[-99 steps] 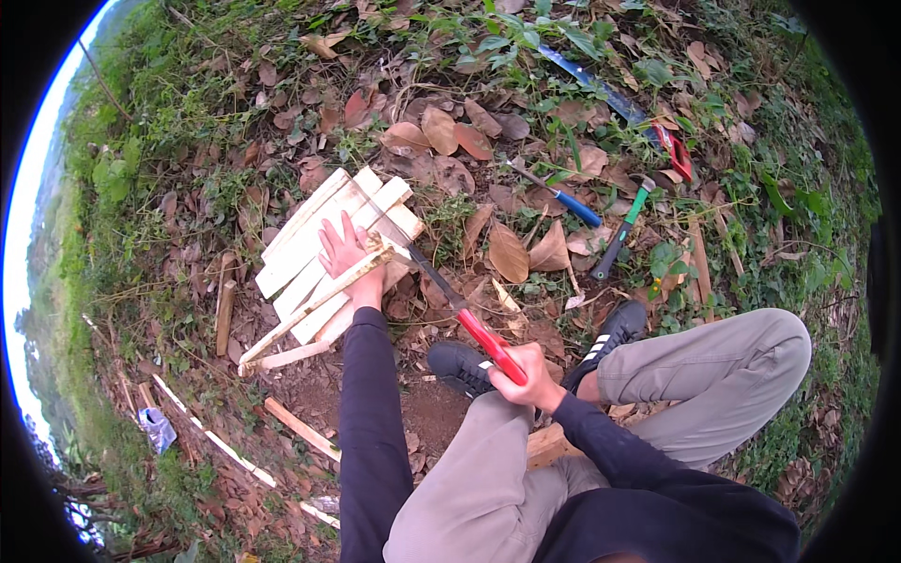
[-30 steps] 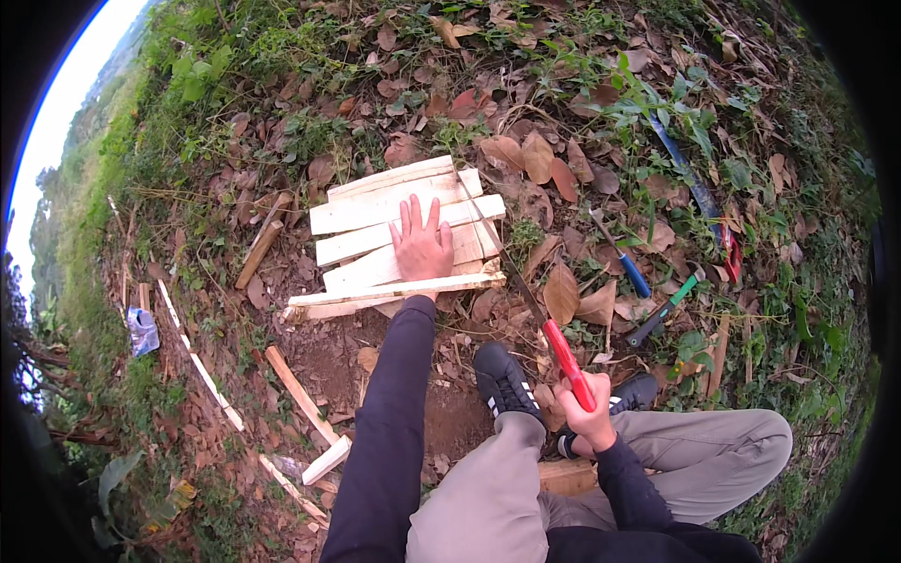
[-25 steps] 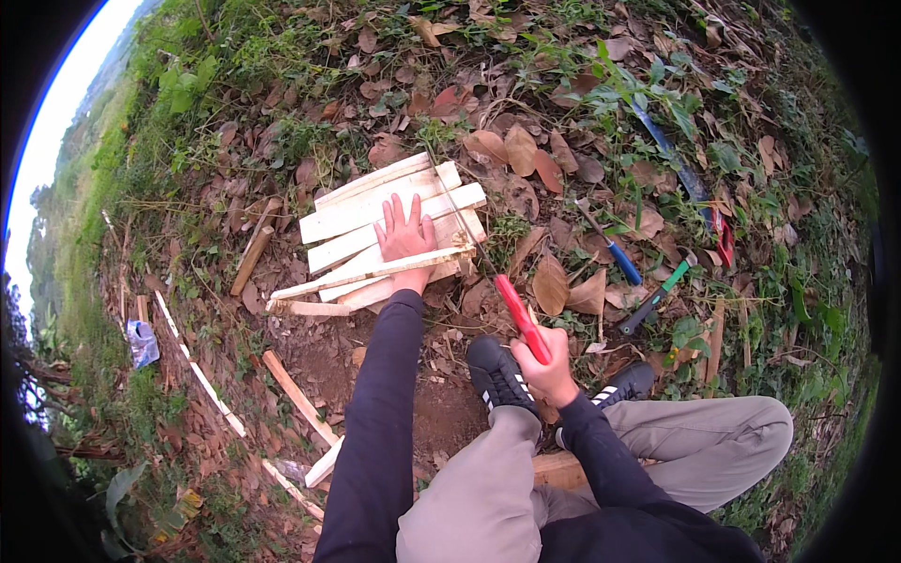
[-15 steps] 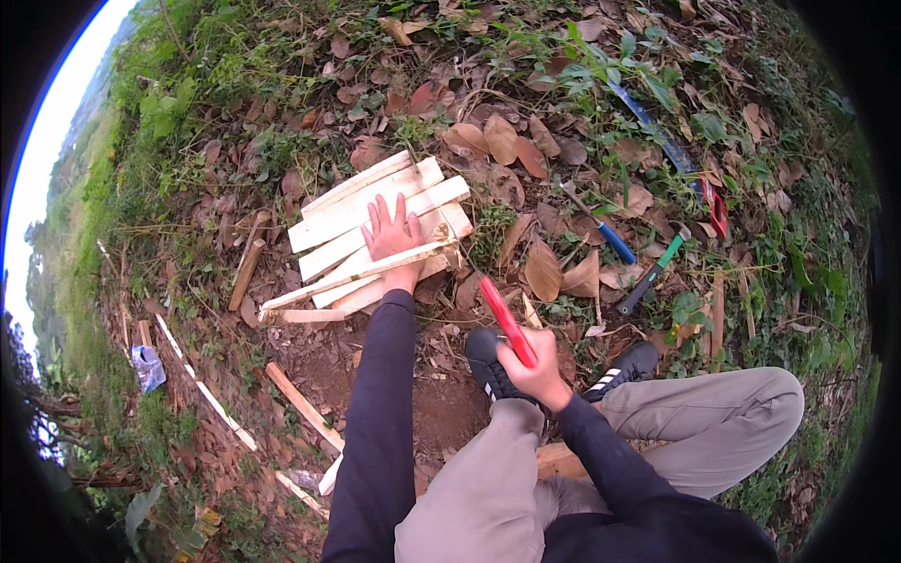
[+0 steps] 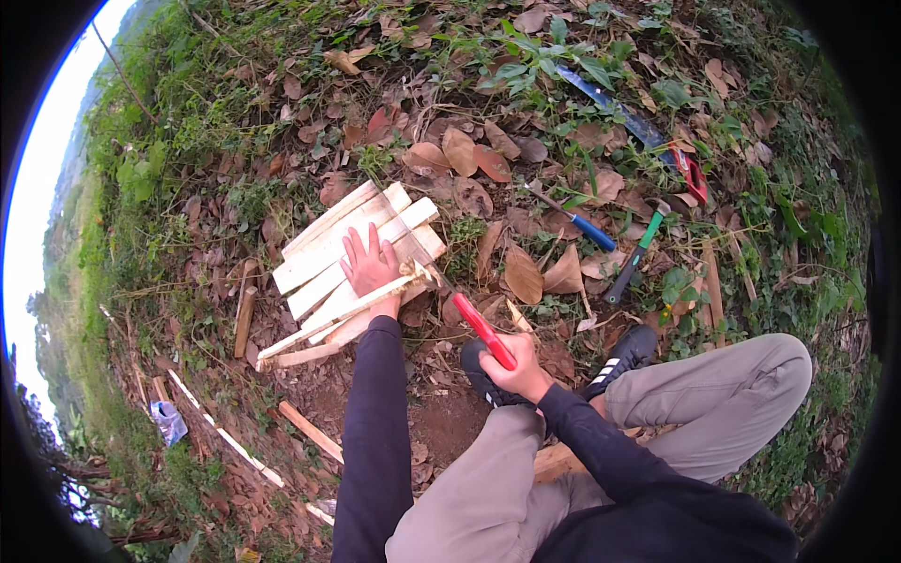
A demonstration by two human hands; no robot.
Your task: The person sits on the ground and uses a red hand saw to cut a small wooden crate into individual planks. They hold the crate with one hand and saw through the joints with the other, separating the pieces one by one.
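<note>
A stack of pale split wooden slats (image 5: 352,253) is laid on bare soil and dry brown leaves, its far edge met by grass and leaf litter. The left hand (image 5: 369,267) is pressed flat on the slats near their right edge, fingers spread apart. A thin, pale strip (image 5: 333,322) is laid crosswise along the near edge of the stack, just under the palm. The right hand (image 5: 519,368) is clenched round the red handle of a hatchet (image 5: 469,314), whose dark head is set against the right end of the strip, at the stack's near right corner. Open dirt is left between the stack and the bent knees. To the right, well apart among the leaves, a blue-handled tool (image 5: 580,221) and a green-handled hammer (image 5: 636,253) are laid. Loose offcuts (image 5: 310,432) are scattered on the soil towards the lower left.
</note>
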